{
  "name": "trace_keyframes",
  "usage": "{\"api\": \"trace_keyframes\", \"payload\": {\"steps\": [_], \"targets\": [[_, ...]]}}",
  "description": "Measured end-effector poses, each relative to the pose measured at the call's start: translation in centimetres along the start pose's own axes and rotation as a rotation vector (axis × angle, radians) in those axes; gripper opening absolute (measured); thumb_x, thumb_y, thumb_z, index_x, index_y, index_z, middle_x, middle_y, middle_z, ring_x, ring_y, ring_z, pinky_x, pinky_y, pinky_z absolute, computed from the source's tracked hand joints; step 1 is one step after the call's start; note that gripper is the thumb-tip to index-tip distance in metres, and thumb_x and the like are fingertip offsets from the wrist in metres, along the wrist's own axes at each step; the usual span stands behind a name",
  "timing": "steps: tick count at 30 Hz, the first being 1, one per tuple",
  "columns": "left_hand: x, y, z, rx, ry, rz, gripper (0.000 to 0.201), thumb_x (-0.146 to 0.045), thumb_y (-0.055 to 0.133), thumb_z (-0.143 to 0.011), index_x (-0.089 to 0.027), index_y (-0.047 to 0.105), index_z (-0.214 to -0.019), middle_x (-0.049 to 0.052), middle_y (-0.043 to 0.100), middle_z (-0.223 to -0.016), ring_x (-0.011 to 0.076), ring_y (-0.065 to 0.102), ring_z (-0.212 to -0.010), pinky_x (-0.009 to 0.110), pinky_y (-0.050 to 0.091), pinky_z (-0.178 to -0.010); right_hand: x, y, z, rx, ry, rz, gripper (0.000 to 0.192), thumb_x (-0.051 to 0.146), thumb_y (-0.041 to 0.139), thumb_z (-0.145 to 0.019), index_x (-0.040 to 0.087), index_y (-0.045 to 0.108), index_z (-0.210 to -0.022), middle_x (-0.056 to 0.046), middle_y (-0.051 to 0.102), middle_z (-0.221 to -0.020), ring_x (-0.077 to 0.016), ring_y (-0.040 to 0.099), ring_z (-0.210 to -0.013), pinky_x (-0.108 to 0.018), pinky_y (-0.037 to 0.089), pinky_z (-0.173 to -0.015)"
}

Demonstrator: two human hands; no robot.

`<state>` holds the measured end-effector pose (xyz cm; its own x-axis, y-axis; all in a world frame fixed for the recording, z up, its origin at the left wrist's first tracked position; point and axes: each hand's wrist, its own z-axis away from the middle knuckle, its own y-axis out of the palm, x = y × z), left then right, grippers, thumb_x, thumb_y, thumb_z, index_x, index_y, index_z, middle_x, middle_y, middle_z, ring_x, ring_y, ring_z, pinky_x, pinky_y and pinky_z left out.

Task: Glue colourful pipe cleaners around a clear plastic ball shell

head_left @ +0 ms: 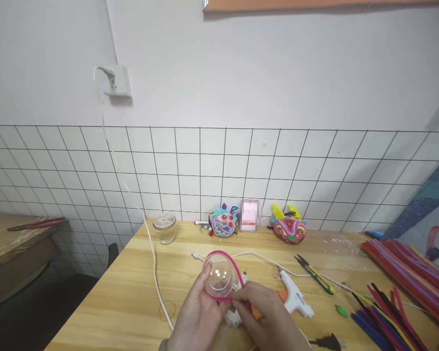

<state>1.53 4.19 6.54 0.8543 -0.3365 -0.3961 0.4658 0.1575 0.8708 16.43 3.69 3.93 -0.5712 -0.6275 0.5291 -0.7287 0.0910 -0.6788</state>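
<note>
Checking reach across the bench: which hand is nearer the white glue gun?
The right. The right hand lies just beside the glue gun, at its left edge. The left hand is farther left, cupping the clear dome with the pink rim.

Clear glossy plastic dome (219, 275) with fuzzy pink pipe-cleaner rim (237, 268); pale matt wooden bench (124, 297); smooth white plastic glue gun (294, 295).

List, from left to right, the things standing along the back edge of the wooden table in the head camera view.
Glass jar → blue decorated craft figure → pink decorated craft figure with yellow ears → bundle of red pipe cleaners at the far right.
</note>
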Motion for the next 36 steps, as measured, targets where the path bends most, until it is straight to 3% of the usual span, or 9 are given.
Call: {"api": "trace_keyframes", "payload": {"steps": [9, 20, 30, 36], "targets": [[0.6, -0.6, -0.2, 0.033, 0.003, -0.052, 0.01, -0.018, 0.057, -0.086, -0.017, 0.062, -0.094, 0.011, 0.072, -0.09, 0.0195, 0.067, -0.077, 0.034, 0.051, -0.074, 0.5, -1.6, -0.4, 0.058, 0.116, -0.071, 0.017, 0.012, 0.052, -0.082, 0.019, 0.06, -0.069, 0.001, 0.061, -0.064, -0.0131, 0.057, -0.061, -0.021, 0.044, -0.058], [0.6, -0.8, -0.3, 0.082, -0.001, -0.07, 0.023, -0.017, 0.056, -0.086, -0.019, 0.056, -0.109, 0.01, 0.072, -0.096, 0.0196, 0.069, -0.083, 0.035, 0.051, -0.077, 0.6, -2.0, -0.4, 0.036, 0.107, 0.005, 0.019, 0.013, 0.049, -0.081, 0.02, 0.056, -0.065, 0.001, 0.057, -0.06, -0.0132, 0.054, -0.057, -0.023, 0.043, -0.055], [0.7, -1.0, -0.3, 0.108, -0.026, -0.116, 0.015, -0.019, 0.057, -0.085, -0.017, 0.06, -0.1, 0.01, 0.071, -0.092, 0.0235, 0.067, -0.091, 0.038, 0.048, -0.084, -0.3, -2.2, -0.4, 0.039, 0.15, 0.032, 0.018, 0.017, 0.057, -0.079, 0.019, 0.057, -0.061, 0.001, 0.061, -0.057, -0.012, 0.055, -0.053, -0.021, 0.044, -0.051], [0.7, -0.8, 0.0, 0.117, 0.004, -0.137, 0.023, -0.018, 0.06, -0.083, -0.016, 0.06, -0.106, 0.01, 0.07, -0.094, 0.0216, 0.066, -0.086, 0.037, 0.049, -0.082, 0.3, -2.2, -0.5, 0.033, 0.166, 0.068, 0.018, 0.017, 0.058, -0.078, 0.02, 0.054, -0.061, 0.002, 0.059, -0.056, -0.0127, 0.055, -0.053, -0.022, 0.043, -0.051]]}}
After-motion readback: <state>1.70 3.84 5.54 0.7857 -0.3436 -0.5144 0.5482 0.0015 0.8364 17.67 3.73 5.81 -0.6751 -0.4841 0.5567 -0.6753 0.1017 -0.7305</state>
